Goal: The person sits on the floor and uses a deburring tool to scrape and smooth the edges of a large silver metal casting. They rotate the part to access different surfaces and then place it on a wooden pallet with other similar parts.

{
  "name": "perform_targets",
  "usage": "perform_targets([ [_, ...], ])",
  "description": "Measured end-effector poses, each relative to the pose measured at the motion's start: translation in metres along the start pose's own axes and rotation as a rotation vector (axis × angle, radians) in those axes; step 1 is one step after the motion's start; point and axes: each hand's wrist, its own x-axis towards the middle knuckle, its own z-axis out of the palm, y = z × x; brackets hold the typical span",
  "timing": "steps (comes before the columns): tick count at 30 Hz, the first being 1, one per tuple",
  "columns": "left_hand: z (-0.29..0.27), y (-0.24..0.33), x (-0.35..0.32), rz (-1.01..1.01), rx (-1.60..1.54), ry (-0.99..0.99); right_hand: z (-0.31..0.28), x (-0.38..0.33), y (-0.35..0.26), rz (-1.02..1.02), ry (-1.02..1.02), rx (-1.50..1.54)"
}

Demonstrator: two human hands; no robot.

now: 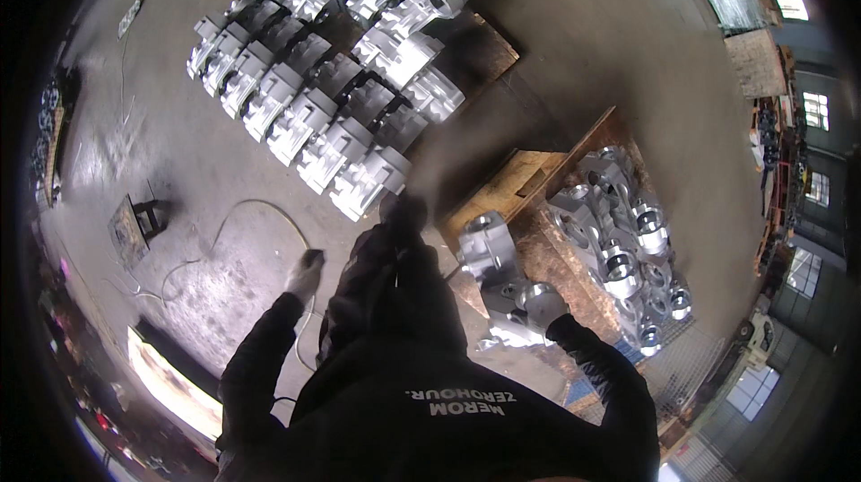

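Note:
My left hand [303, 279], in a pale glove, hangs out to the left of my legs. Its fingers are closed around a small dark object, too unclear to name, and a thin hose [299, 345] passes close beside it. My right hand [544, 307] is pale too and rests on a silvery metal casting [508, 298] at my right, its fingers curled over the edge. Another casting [487, 249] with a round bore lies just beyond that one. Part of the held casting is hidden by my hand.
Ahead, rows of silver castings [287, 105] cover a low table [491, 56]. At right, more castings [621, 258] crowd a rusty-sided wooden crate [581, 289]. A small dark stand [128, 229] and the looping hose are on the floor at left.

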Motion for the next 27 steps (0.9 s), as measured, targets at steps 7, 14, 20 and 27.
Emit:
perform_targets([
  [7,-0.036,-0.045,-0.033,-0.079,-0.087,0.162,-0.212,0.034,-0.018,0.347,-0.206,-0.093],
  [14,0.004,0.144,-0.041,0.187,-0.371,0.181,-0.363,0.083,0.025,0.463,0.208,0.109],
  [20,0.082,0.37,-0.047,0.405,-0.325,0.084,-0.436,0.188,0.086,0.351,0.343,0.52],
  [27,0.285,0.552,0.147,0.723,-0.211,0.313,-0.429,0.34,0.184,-0.19,0.297,1.403],
])
